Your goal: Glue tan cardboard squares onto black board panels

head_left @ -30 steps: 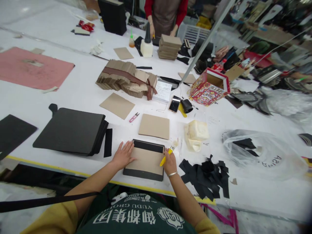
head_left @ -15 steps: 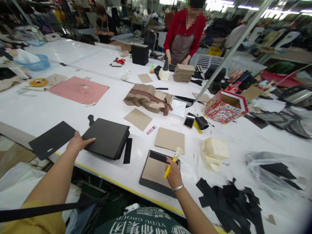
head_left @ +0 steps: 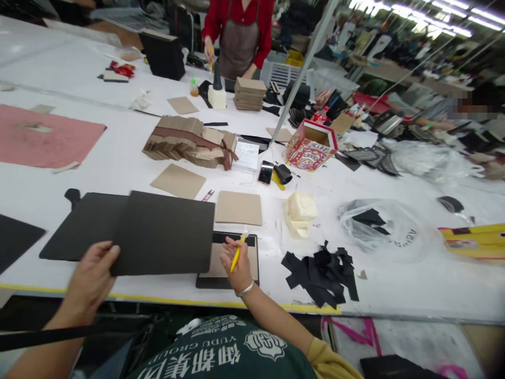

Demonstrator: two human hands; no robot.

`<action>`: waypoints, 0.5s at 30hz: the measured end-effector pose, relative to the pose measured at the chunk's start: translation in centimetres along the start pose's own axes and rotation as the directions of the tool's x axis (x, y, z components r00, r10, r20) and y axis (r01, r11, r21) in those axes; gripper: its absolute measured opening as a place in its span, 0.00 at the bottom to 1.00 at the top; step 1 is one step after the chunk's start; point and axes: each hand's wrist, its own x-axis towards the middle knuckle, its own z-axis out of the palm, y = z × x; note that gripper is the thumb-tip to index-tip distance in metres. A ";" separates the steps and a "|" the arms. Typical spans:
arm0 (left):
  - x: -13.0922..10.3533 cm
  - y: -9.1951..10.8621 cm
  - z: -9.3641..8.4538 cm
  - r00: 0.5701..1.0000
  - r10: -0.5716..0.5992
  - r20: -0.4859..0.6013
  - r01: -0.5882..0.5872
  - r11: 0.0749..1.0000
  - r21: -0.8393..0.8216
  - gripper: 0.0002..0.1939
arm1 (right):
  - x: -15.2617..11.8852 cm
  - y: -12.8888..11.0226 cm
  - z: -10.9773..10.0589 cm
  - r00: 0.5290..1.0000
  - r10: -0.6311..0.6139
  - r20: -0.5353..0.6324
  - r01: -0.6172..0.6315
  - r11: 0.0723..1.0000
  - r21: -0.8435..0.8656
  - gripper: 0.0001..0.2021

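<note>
Pinched in my left hand [head_left: 92, 268] is the lower left corner of a black sheet [head_left: 165, 234], held up above the table. It partly covers the black stack [head_left: 84, 223] and the left part of a beige board with black edges [head_left: 253, 263]. My right hand [head_left: 238, 263] is closed round a yellow-handled brush [head_left: 236, 257], over that board, with the bristles pointing away from me. Just beyond lies a plain beige board [head_left: 239, 208]. A pale plastic container [head_left: 300, 210] stands to its right.
Black strips [head_left: 321, 276] lie in a heap at the right, near a clear plastic bag [head_left: 379, 223]. Farther back are stacked beige pieces [head_left: 185, 142], a phone [head_left: 265, 172], a red patterned box [head_left: 311, 145] and a slanted pole. A person in red stands across the table.
My left hand has lifted a black sheet off the stack and brought it right, towards the board. My right hand still holds the brush. The view has turned right.
</note>
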 end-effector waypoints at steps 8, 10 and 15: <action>-6.8 -6.0 13.4 0.862 0.097 0.497 -0.170 0.980 0.104 0.16 | -1.5 8.3 -7.3 0.983 0.054 -0.174 -0.150 0.782 -0.605 0.11; -6.8 -6.9 14.3 0.823 0.105 0.558 -0.253 0.947 0.196 0.15 | -1.5 10.3 -8.2 0.992 0.026 -0.124 -0.106 0.703 -0.704 0.11; -6.3 -7.6 15.5 0.789 0.104 0.606 -0.357 0.879 0.315 0.16 | -0.7 12.9 -8.8 1.000 -0.006 -0.029 -0.020 0.576 -0.817 0.13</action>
